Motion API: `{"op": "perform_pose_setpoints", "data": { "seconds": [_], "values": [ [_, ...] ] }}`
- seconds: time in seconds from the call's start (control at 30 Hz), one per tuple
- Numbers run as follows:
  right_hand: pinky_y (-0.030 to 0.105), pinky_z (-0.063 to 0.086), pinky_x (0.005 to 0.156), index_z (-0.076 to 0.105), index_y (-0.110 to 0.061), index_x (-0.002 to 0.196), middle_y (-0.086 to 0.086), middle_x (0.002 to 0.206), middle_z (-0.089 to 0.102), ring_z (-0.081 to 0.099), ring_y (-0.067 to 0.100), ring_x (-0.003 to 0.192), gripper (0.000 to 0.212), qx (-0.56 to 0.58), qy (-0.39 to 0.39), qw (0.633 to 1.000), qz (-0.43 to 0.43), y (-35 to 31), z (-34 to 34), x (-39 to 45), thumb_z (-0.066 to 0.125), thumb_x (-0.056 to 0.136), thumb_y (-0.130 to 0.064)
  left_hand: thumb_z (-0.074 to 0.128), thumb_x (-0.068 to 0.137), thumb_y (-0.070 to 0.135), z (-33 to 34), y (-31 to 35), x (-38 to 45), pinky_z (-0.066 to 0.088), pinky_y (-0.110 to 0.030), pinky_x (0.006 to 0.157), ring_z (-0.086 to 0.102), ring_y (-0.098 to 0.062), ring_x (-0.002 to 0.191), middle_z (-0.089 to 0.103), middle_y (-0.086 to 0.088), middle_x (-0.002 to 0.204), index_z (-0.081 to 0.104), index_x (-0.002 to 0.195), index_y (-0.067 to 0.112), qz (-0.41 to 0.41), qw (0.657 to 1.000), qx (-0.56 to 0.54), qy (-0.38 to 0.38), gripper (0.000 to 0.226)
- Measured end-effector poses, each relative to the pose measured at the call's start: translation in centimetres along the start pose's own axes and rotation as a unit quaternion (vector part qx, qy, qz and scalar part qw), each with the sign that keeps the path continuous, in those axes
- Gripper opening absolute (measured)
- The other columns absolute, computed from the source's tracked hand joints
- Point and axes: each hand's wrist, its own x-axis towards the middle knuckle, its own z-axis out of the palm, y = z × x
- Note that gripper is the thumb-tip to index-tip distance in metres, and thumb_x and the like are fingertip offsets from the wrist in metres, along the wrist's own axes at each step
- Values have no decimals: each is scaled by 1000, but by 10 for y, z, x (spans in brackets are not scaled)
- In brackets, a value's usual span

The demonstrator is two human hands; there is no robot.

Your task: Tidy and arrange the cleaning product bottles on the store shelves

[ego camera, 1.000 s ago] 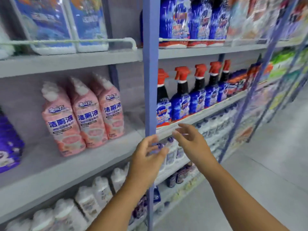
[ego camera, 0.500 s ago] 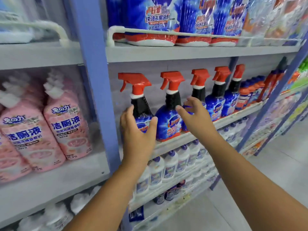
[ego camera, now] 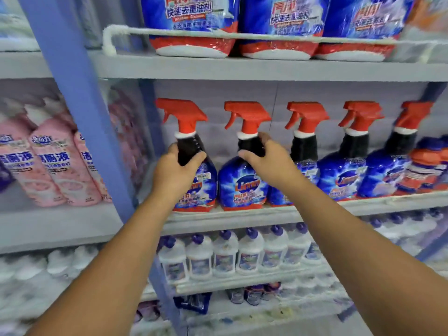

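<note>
With each hand wrapped round a black neck, left hand (ego camera: 173, 172) on the leftmost spray bottle (ego camera: 194, 156), right hand (ego camera: 268, 163) on its neighbour (ego camera: 242, 183), mid-frame, top-heavy bottles risk toppling off the shelf lip (ego camera: 242, 220)

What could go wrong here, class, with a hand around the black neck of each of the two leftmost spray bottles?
1. The left hand and right hand grip only the necks, so the first spray bottle or second spray bottle could tip.
2. These two stand almost touching; shifting one may knock over the third spray bottle.
</note>
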Motion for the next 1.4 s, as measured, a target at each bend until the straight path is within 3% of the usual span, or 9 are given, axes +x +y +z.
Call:
{"op": "perform_pose_setpoints", "data": {
  "seconds": [0.17, 0.27, 0.37, 0.67, 0.83, 0.93, 1.03, 1.17, 1.4],
  "values": [
    [31, 46, 81, 54, -20, 130, -1, 112, 65, 60, 18, 98, 41, -30, -26, 999, -29, 7, -6, 4, 67, 95, -38, 70, 90, 50, 6, 4, -13, 43, -27, 71, 63, -10, 91, 68, 14, 98, 64, 111, 31, -8, 999, 9, 39, 29],
    [32, 50, 70, 52, -19, 124, 1, 106, 65, 64, 18, 87, 38, -52, -61, 996, -37, 9, -14, 10, 66, 95, -39, 70, 90, 51, 7, 5, -16, 41, -19, 66, 64, -8, 89, 68, 16, 96, 63, 106, 32, -10, 999, 13, 45, 26],
    [25, 45, 61, 52, -19, 121, 0, 101, 63, 60, 11, 79, 36, -62, -76, 994, -50, 10, -19, 15, 67, 95, -39, 71, 90, 51, 7, 4, -14, 47, -25, 71, 67, -6, 91, 71, 15, 99, 65, 109, 30, -9, 999, 7, 37, 29],
    [24, 48, 66, 51, -21, 129, 0, 108, 65, 63, 16, 88, 41, -43, -92, 993, -52, 12, -21, 15, 67, 95, -38, 73, 87, 54, 4, 3, -14, 55, -35, 82, 69, -8, 96, 74, 14, 104, 66, 114, 30, -15, 999, 1, 31, 36],
    [12, 42, 65, 50, -25, 135, -10, 110, 62, 58, -4, 90, 47, 41, -93, 995, -20, 20, -15, 9, 71, 94, -35, 75, 90, 39, -8, -1, -11, 45, -17, 75, 64, 2, 96, 69, 18, 104, 63, 110, 34, -10, 1000, -6, 10, 24],
    [14, 42, 65, 52, -25, 134, -10, 111, 62, 57, -5, 89, 45, 53, -89, 995, -12, 22, -13, 9, 71, 94, -33, 72, 93, 36, -10, -6, -11, 40, -5, 62, 60, 15, 80, 66, 25, 93, 63, 112, 34, -23, 999, -23, -9, 21],
    [15, 42, 66, 52, -25, 135, -7, 112, 63, 60, 5, 93, 45, 53, -80, 995, -12, 23, -11, 10, 71, 94, -33, 72, 94, 36, -7, -9, -12, 44, -12, 71, 61, 12, 85, 65, 26, 94, 63, 115, 34, -20, 999, -35, -4, 23],
    [16, 44, 70, 49, -26, 139, -8, 114, 59, 58, 14, 102, 49, 60, -67, 996, -15, 25, -6, 4, 69, 95, -33, 70, 93, 44, -5, -11, -17, 51, -31, 93, 64, -5, 107, 68, 17, 116, 62, 131, 33, -24, 999, -41, 7, 40],
    [27, 43, 92, 42, -27, 146, -9, 129, 55, 54, 12, 117, 58, 74, -77, 994, -22, 27, -1, -3, 69, 95, -32, 74, 91, 42, -8, -9, -31, 58, -37, 91, 68, -5, 99, 71, 15, 108, 66, 122, 31, -53, 996, -70, 16, 35]
  ]
}}
